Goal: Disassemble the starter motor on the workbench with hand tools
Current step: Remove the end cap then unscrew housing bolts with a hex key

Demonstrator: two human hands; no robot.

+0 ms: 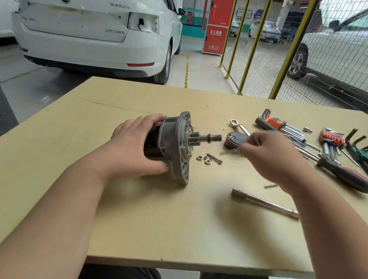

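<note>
The starter motor (175, 143) lies on its side on the workbench (145, 215), its grey flange and pinion shaft pointing right. My left hand (136, 142) grips its dark body from the left. My right hand (271, 157) is blurred, hovering right of the shaft beside a dark round end cap (232, 140); its fingers are curled, and whether they pinch anything small I cannot tell. Loose nuts and a bolt (210, 159) lie just below the pinion.
A long socket extension bar (263, 203) lies near my right forearm. A ring spanner (238, 125), hex key sets (279, 126), a red-black screwdriver (345, 174) and green hex keys (366, 157) crowd the right side. Cars and a yellow mesh fence stand beyond the bench.
</note>
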